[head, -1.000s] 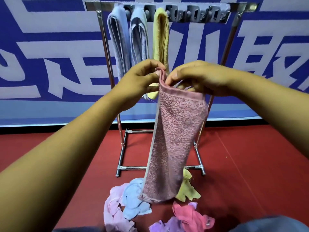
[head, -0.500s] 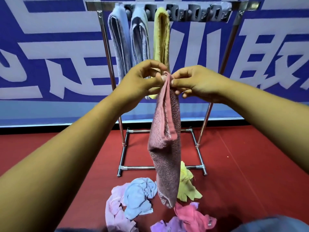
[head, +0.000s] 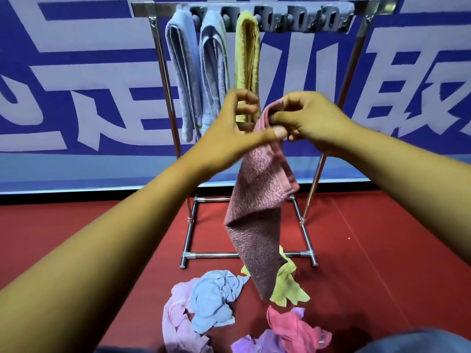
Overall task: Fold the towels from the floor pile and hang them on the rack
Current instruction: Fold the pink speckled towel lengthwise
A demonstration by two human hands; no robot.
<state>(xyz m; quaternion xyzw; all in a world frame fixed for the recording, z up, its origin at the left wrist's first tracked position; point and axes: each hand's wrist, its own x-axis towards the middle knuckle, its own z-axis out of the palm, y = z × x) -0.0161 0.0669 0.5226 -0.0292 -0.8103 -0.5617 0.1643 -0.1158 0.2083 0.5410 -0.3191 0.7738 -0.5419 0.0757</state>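
1. Your left hand (head: pixel 229 126) and right hand (head: pixel 311 121) meet in front of the rack (head: pixel 163 80), both at the top edge of the dusty pink towel (head: pixel 257 212).
2. Your right hand pinches the towel's top corner, fingers curled around the cloth.
3. Your left thumb presses on the same top edge just beside the right fingers; the other left fingers are curled behind the cloth (whether they grip it, you cannot tell from here).
4. The pink towel hangs down from your hands, folded lengthwise, one flap loose on its right side; its lower tip dangles above the pile on the floor (head: pixel 382 250).
5. On the rack's top bar, toward its left end, hang three folded towels side by side: a blue towel (head: pixel 182 72), a pale blue towel (head: pixel 214 67) and a yellow towel (head: pixel 246 54).
6. On the red floor by the rack's front foot bar lie crumpled cloths: a light blue one (head: pixel 216 299), a lilac one (head: pixel 175 324), a yellow one (head: pixel 288 289), a bright pink one (head: pixel 293 327) and a purple one (head: pixel 254 343).
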